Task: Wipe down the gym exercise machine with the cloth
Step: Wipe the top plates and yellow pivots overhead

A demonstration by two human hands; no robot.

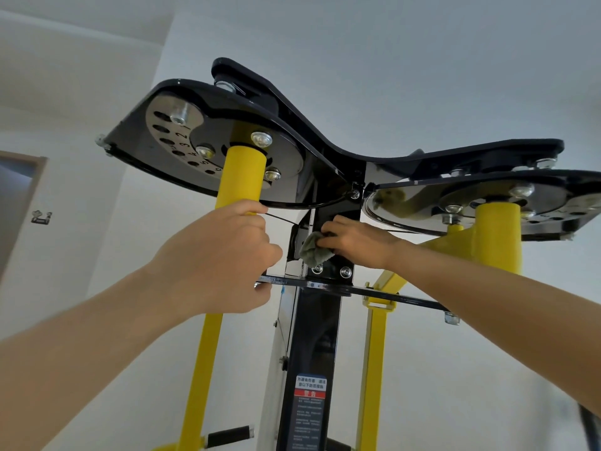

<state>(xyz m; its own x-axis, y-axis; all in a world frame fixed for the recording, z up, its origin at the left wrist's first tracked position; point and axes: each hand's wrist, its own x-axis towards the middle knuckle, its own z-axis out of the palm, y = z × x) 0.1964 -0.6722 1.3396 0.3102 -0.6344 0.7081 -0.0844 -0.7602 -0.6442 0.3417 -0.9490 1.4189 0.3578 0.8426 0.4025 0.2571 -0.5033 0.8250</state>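
Your right hand (356, 244) bunches the grey cloth (311, 252) in curled fingers, pressed to the black centre column (317, 336) overhead; your left hand (224, 255) clenches round the yellow post (242, 172).

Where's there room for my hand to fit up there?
Room: the bare black column between the crossbar and the warning label, and the gap between that column and the left yellow post, below the left hand. Crowded: under the round plates, where the right hand presses the cloth near bolts.
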